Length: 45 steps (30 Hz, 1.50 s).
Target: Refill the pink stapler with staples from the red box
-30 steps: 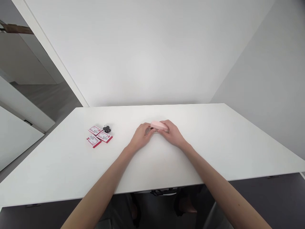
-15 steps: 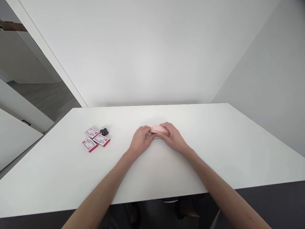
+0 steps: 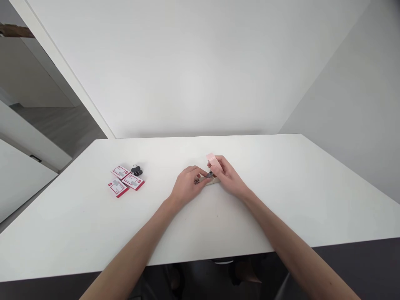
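A small pink stapler point(image 3: 212, 163) stands on the white table point(image 3: 281, 196) near its middle, its pink top swung up and open. My right hand point(image 3: 229, 177) is closed around the raised top and the rear of the stapler. My left hand point(image 3: 187, 187) rests beside it on the left, fingertips pinched at the metal front end of the stapler's base point(image 3: 200, 180).
Three red-and-white staple boxes point(image 3: 125, 183) lie at the table's left, with a black binder clip point(image 3: 136, 170) just behind them. A white wall stands close behind the table. Dark floor shows beyond the table's near edge.
The stapler's pink top, flat a second ago, has been lifted open by my right hand. My left hand has stayed at the front end.
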### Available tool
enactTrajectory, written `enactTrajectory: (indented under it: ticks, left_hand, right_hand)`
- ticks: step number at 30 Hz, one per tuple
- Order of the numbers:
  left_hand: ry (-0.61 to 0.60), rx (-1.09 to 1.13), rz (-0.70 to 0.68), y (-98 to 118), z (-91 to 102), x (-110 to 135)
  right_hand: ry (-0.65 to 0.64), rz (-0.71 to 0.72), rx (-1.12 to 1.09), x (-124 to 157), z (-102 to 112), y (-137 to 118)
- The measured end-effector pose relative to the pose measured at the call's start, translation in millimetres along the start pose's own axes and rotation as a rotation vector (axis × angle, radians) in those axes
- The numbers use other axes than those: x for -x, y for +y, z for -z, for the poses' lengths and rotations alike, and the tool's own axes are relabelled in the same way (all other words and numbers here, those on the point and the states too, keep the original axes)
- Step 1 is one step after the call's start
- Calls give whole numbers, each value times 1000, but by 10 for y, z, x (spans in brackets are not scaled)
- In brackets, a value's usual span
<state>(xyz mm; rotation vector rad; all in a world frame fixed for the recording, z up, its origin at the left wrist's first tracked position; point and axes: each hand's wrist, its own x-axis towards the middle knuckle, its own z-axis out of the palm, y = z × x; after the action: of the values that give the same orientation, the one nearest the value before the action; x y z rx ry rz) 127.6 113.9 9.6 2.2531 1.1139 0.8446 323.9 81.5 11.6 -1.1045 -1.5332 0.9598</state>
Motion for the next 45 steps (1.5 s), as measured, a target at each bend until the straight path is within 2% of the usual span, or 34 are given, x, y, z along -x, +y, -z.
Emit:
enactTrajectory:
  ticks: [7,16,28,45]
  left_hand:
    - [-29,32,-12,28,13,21]
    - [-55,-76,-161,33,20,26]
    - [-25,-70,-116,44,36,40]
    - [23,-83,-141,52,24,41]
  right_hand:
    - [-28,-77,-104,6,26,-87]
    - [-33,-113,-117,18,38,-70]
    - [-39,-94,-82,9,55,-57]
    - [-16,-84,-65,12,61,-30]
